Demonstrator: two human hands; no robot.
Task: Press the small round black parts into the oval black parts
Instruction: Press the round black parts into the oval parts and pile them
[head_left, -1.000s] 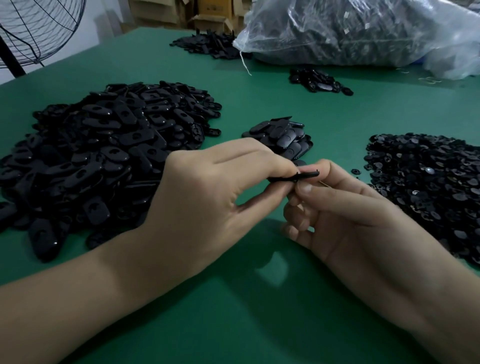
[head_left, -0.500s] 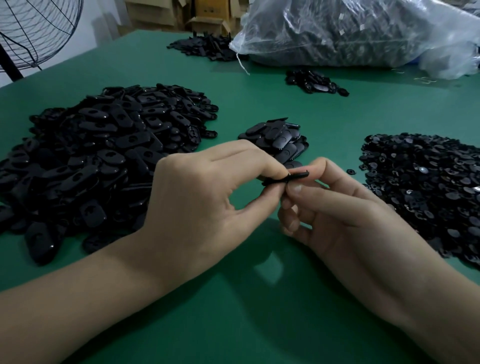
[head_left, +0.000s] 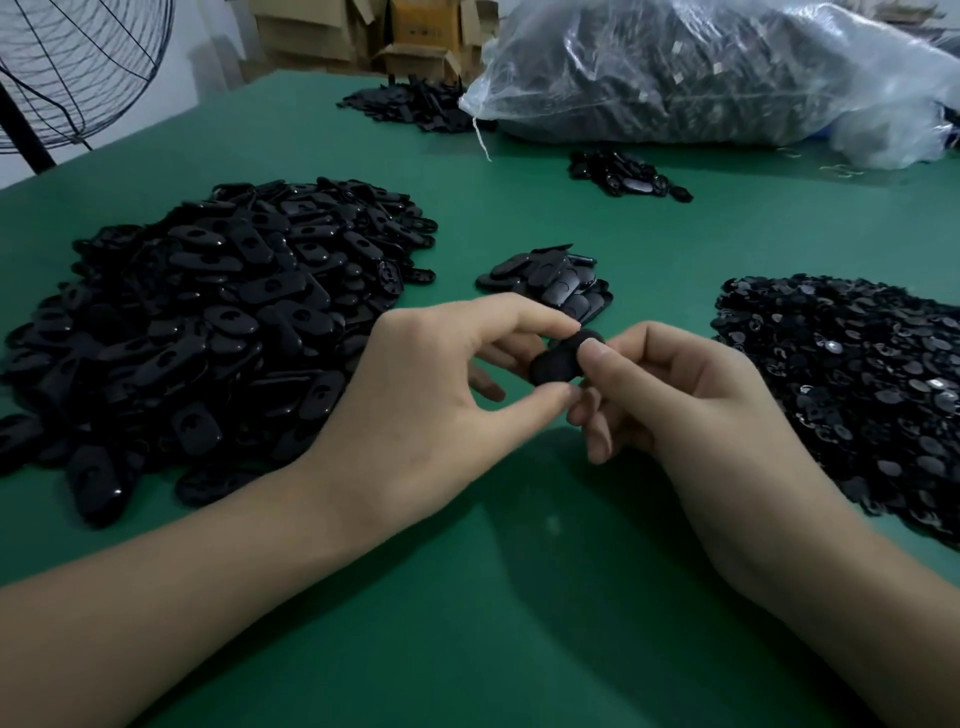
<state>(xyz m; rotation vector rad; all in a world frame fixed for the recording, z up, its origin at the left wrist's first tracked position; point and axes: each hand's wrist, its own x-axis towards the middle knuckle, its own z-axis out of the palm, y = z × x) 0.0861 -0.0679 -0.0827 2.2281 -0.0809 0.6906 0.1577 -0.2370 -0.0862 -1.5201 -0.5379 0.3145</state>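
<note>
Green bench (head_left: 467, 623). At left: large heap of oval black parts (head_left: 208, 322). Centre: left hand (head_left: 431, 415), thumb and forefinger clamped on one oval part (head_left: 556, 364), held just above the bench. Next, right hand (head_left: 691, 410): thumb pressed on the part's upper end, fingers curled behind it. Rear: clear plastic bag (head_left: 701, 73), full of dark parts. At right: heap of small round black parts (head_left: 852, 384).

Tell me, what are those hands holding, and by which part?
One oval black part. The left hand pinches its edges between forefinger and thumb; the right hand presses its thumb on the right end.
</note>
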